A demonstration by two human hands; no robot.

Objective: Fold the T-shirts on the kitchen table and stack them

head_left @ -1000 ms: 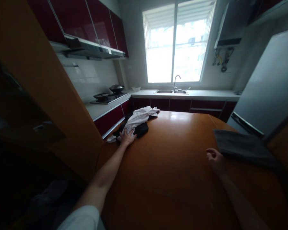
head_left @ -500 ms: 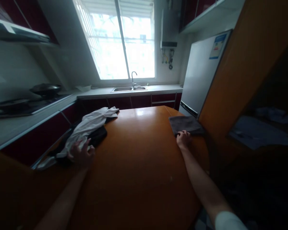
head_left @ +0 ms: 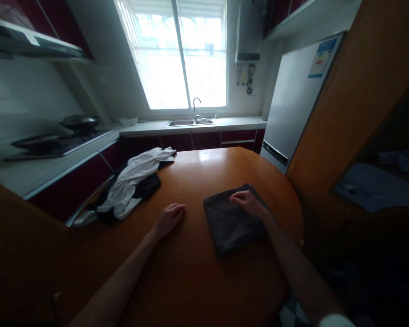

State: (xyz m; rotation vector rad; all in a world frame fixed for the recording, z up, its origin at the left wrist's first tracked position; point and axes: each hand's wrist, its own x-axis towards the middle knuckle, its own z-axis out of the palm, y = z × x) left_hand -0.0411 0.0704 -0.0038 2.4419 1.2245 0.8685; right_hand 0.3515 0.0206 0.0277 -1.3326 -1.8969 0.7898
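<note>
A dark grey folded cloth [head_left: 233,222] lies flat on the wooden table, right of the middle. Over its far part is my right hand [head_left: 247,202], fingers bent and tips close together, with no fold of cloth visibly raised between them. Whether the fingertips touch the cloth I cannot tell. My left hand [head_left: 170,219] is low over the bare tabletop, left of the cloth and apart from it. Its fingers are loosely stretched side by side, holding nothing. Farther left, a heap of clothes shows a white garment [head_left: 132,179] above a black garment [head_left: 148,186].
The wooden table [head_left: 197,172] has a rounded right edge. Beyond it are a sink [head_left: 180,123] with a faucet and a window. A stove with pans [head_left: 78,121] stands at left, a fridge [head_left: 293,91] at right. Pale blue fabric [head_left: 375,186] lies at far right.
The grey cloth has come from the table's right edge toward me and leftward, along with my right hand. My left hand has left the clothes heap and moved right over the table.
</note>
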